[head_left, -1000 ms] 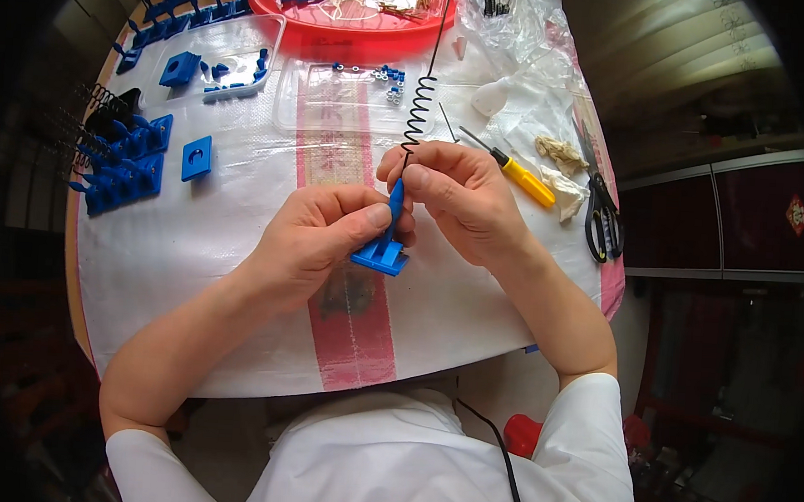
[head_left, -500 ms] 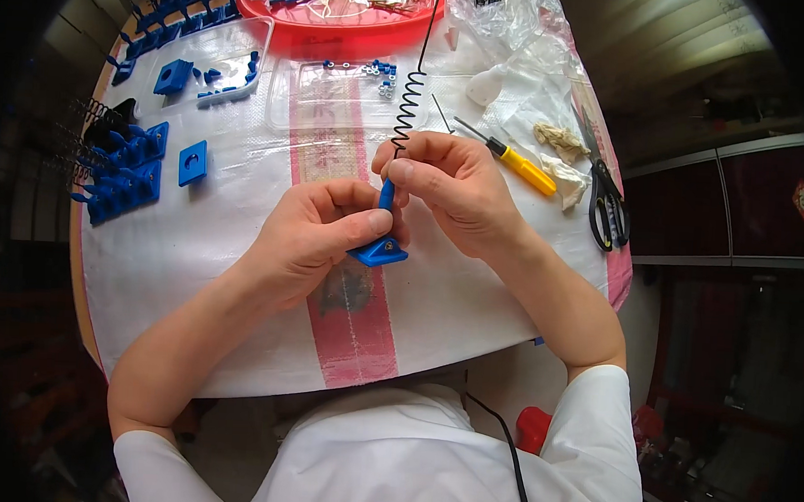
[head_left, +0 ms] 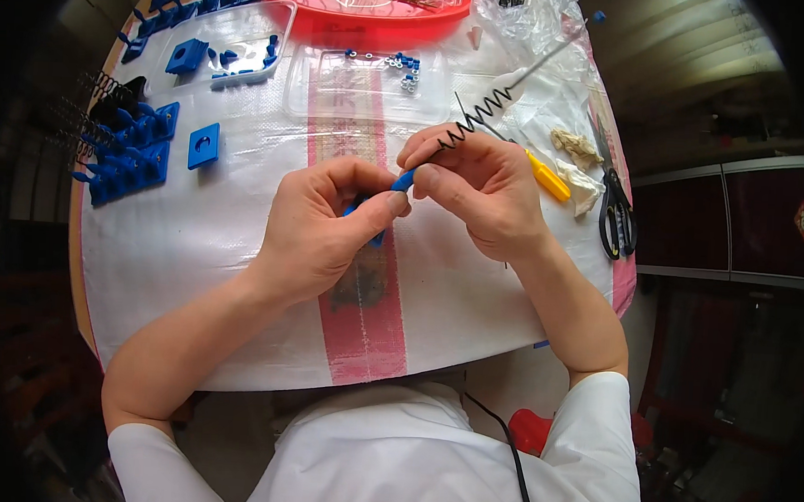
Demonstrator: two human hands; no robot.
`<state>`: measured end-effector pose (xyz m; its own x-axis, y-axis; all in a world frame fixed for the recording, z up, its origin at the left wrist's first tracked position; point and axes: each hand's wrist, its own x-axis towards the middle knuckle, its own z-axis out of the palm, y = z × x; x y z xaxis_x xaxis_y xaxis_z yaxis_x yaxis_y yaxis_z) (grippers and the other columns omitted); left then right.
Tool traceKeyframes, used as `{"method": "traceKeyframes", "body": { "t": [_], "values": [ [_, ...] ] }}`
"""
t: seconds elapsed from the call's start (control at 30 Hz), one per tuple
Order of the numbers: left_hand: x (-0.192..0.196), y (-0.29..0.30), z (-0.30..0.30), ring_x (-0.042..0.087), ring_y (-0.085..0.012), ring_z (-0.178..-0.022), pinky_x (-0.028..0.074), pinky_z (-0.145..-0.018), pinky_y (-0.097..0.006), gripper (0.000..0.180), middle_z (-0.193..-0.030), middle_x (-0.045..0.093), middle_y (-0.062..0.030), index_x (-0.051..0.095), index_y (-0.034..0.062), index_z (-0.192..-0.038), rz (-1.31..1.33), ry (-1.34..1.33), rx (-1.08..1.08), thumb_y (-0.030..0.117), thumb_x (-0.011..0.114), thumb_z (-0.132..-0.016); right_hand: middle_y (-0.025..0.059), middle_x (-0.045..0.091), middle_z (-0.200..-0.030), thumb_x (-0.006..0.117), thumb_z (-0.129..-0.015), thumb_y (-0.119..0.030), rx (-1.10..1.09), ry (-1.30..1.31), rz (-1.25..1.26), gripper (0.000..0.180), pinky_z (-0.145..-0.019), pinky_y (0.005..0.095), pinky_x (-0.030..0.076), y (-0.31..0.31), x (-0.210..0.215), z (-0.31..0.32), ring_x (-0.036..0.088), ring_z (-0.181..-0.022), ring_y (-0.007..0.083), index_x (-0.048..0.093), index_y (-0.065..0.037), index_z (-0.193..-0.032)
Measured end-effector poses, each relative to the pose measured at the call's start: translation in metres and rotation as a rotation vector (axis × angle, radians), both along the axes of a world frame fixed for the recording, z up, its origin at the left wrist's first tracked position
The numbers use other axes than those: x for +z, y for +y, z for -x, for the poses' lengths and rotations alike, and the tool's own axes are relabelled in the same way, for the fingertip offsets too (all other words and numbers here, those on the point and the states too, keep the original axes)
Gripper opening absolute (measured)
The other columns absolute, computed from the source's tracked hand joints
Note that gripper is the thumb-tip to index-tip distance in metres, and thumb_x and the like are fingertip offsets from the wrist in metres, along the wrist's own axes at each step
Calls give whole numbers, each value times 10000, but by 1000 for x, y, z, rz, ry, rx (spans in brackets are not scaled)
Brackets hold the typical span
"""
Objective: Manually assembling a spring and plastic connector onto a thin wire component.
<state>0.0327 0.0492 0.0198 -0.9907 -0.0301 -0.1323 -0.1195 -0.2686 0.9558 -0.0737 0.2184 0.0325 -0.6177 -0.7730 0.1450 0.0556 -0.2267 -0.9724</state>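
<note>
- Fitting black coil spring [head_left: 470, 123] onto blue plastic part [head_left: 398, 184], mid-table.
- Left hand [head_left: 326, 229] was clamped on the part; right hand [head_left: 473, 187] pinched the spring's lower end.
- Next move likely needed steady axial alignment.

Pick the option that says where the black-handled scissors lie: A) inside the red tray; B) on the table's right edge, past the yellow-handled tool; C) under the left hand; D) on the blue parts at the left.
B: the scissors lie at the right edge of the table, beyond the yellow-handled tool and clear of both hands.
</note>
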Motion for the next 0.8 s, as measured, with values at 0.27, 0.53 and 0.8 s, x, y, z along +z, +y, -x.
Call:
{"method": "traceKeyframes", "body": {
  "t": [0.27, 0.53, 0.8],
  "values": [
    [-7, 2, -1, 576, -49, -762, 459, -667, -209, 158, -852, 675, -25, 674, -13, -1013, 150, 55, 78, 107, 660, -911, 98, 638, -1005, 617, -896, 45, 2, 31, -12, 100, -795, 294, 521, -1, -7, -1, 614, -902, 147, 645, 28, -991],
    [-14, 2, -1, 546, -50, -711, 440, -620, -217, 167, -801, 658, -18, 676, -22, -970, 143, 105, 74, 133, 660, -910, 43, 668, -964, 659, -893, -8, -19, 66, -61, 92, -789, 278, 522, -2, -14, 0, 621, -862, 106, 658, 24, -979],
    [-13, 0, -2, 554, -58, -718, 451, -630, -229, 173, -801, 662, -28, 675, -30, -957, 113, 105, 63, 136, 659, -910, 47, 667, -969, 657, -899, -23, -11, 47, -71, 95, -787, 270, 526, -2, -17, 0, 620, -860, 104, 660, 25, -981]
  ]
}}
